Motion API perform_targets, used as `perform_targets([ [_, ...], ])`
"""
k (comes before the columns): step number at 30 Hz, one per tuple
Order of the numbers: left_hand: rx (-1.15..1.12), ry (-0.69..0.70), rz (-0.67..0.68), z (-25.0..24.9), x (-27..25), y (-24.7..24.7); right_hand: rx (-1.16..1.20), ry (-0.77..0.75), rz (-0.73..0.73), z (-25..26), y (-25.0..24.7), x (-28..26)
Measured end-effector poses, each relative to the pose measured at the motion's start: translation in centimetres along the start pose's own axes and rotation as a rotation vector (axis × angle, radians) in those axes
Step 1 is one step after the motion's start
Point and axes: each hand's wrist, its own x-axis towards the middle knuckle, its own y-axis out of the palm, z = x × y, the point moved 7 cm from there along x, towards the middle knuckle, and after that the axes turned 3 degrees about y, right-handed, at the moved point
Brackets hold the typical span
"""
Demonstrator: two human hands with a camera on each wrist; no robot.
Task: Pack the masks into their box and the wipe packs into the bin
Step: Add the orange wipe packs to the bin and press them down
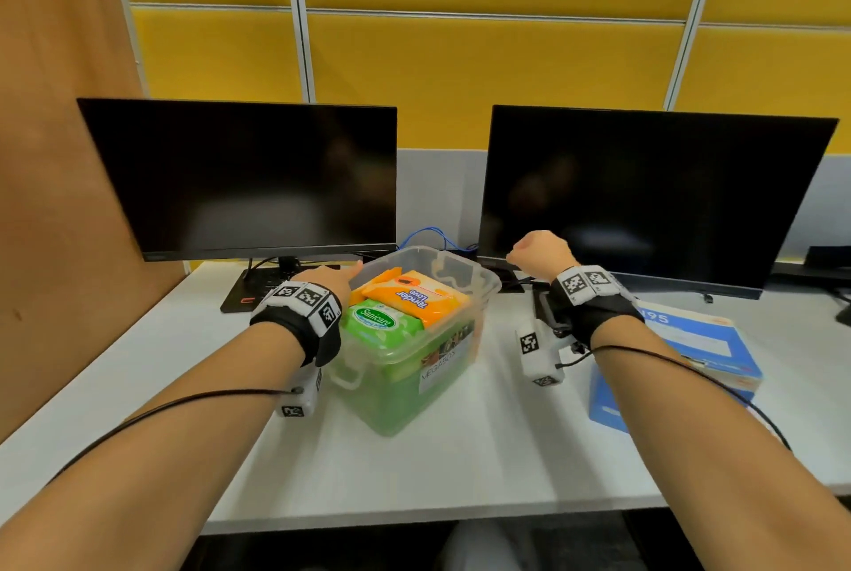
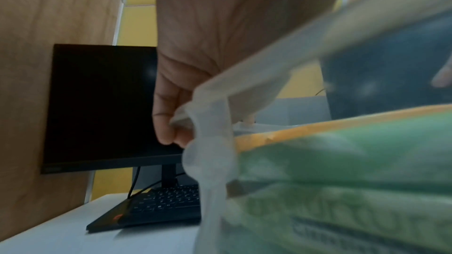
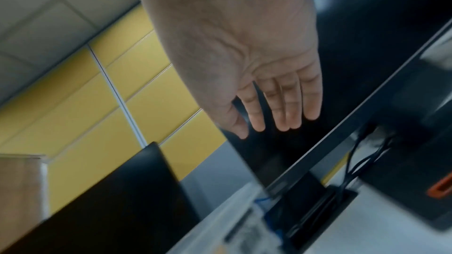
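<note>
You face a white tabletop (image 1: 460,469). Behind it a wall of yellow panels (image 1: 483,63) split by grey metal strips. Left monitor (image 1: 239,179), screen dark, is your landmark: a second dark monitor (image 1: 654,197) right of it, a brown board (image 1: 60,156) to its left, a black keyboard (image 2: 159,206) under it.

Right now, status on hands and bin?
Left hand grips bin rim. Right hand open, empty, raised. Wipe packs in bin. Nothing blocking.
</note>
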Motion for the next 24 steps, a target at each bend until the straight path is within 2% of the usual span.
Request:
perform_targets([
  [4,0.001,-0.031,0.015,-1.3,-1.9,-0.4,0.01,0.164,0.01,-5.6,-1.1,-1.2],
  [7,-0.079,0.046,-0.018,-3.0,-2.6,-0.1,0.022,0.173,0.019,-7.6,-1.3,-2.7],
  [9,-0.15,0.07,-0.029,-4.2,-2.5,0.3,0.049,0.137,-0.055,-8.5,-2.9,-3.7],
  [11,-0.251,0.025,-0.02,-5.2,-2.7,0.4,0.086,0.154,-0.14,-10.2,-4.9,-4.5],
  [14,-0.447,-0.059,-0.062,-6.5,-3.6,0.7,0.003,0.294,-0.198,-14.5,-7.0,-5.7],
  [16,-0.584,-0.12,-0.116,-6.6,-3.4,1.3,-0.136,0.378,-0.188,-17.4,-7.6,-6.4],
  [19,-0.595,-0.188,-0.173,-6.2,-3.1,1.6,-0.213,0.445,-0.125,-20.5,-7.4,-7.1],
  [24,-0.564,-0.169,-0.147,-6.1,-2.5,1.9,-0.199,0.359,-0.059,-20.0,-6.4,-7.5],
])
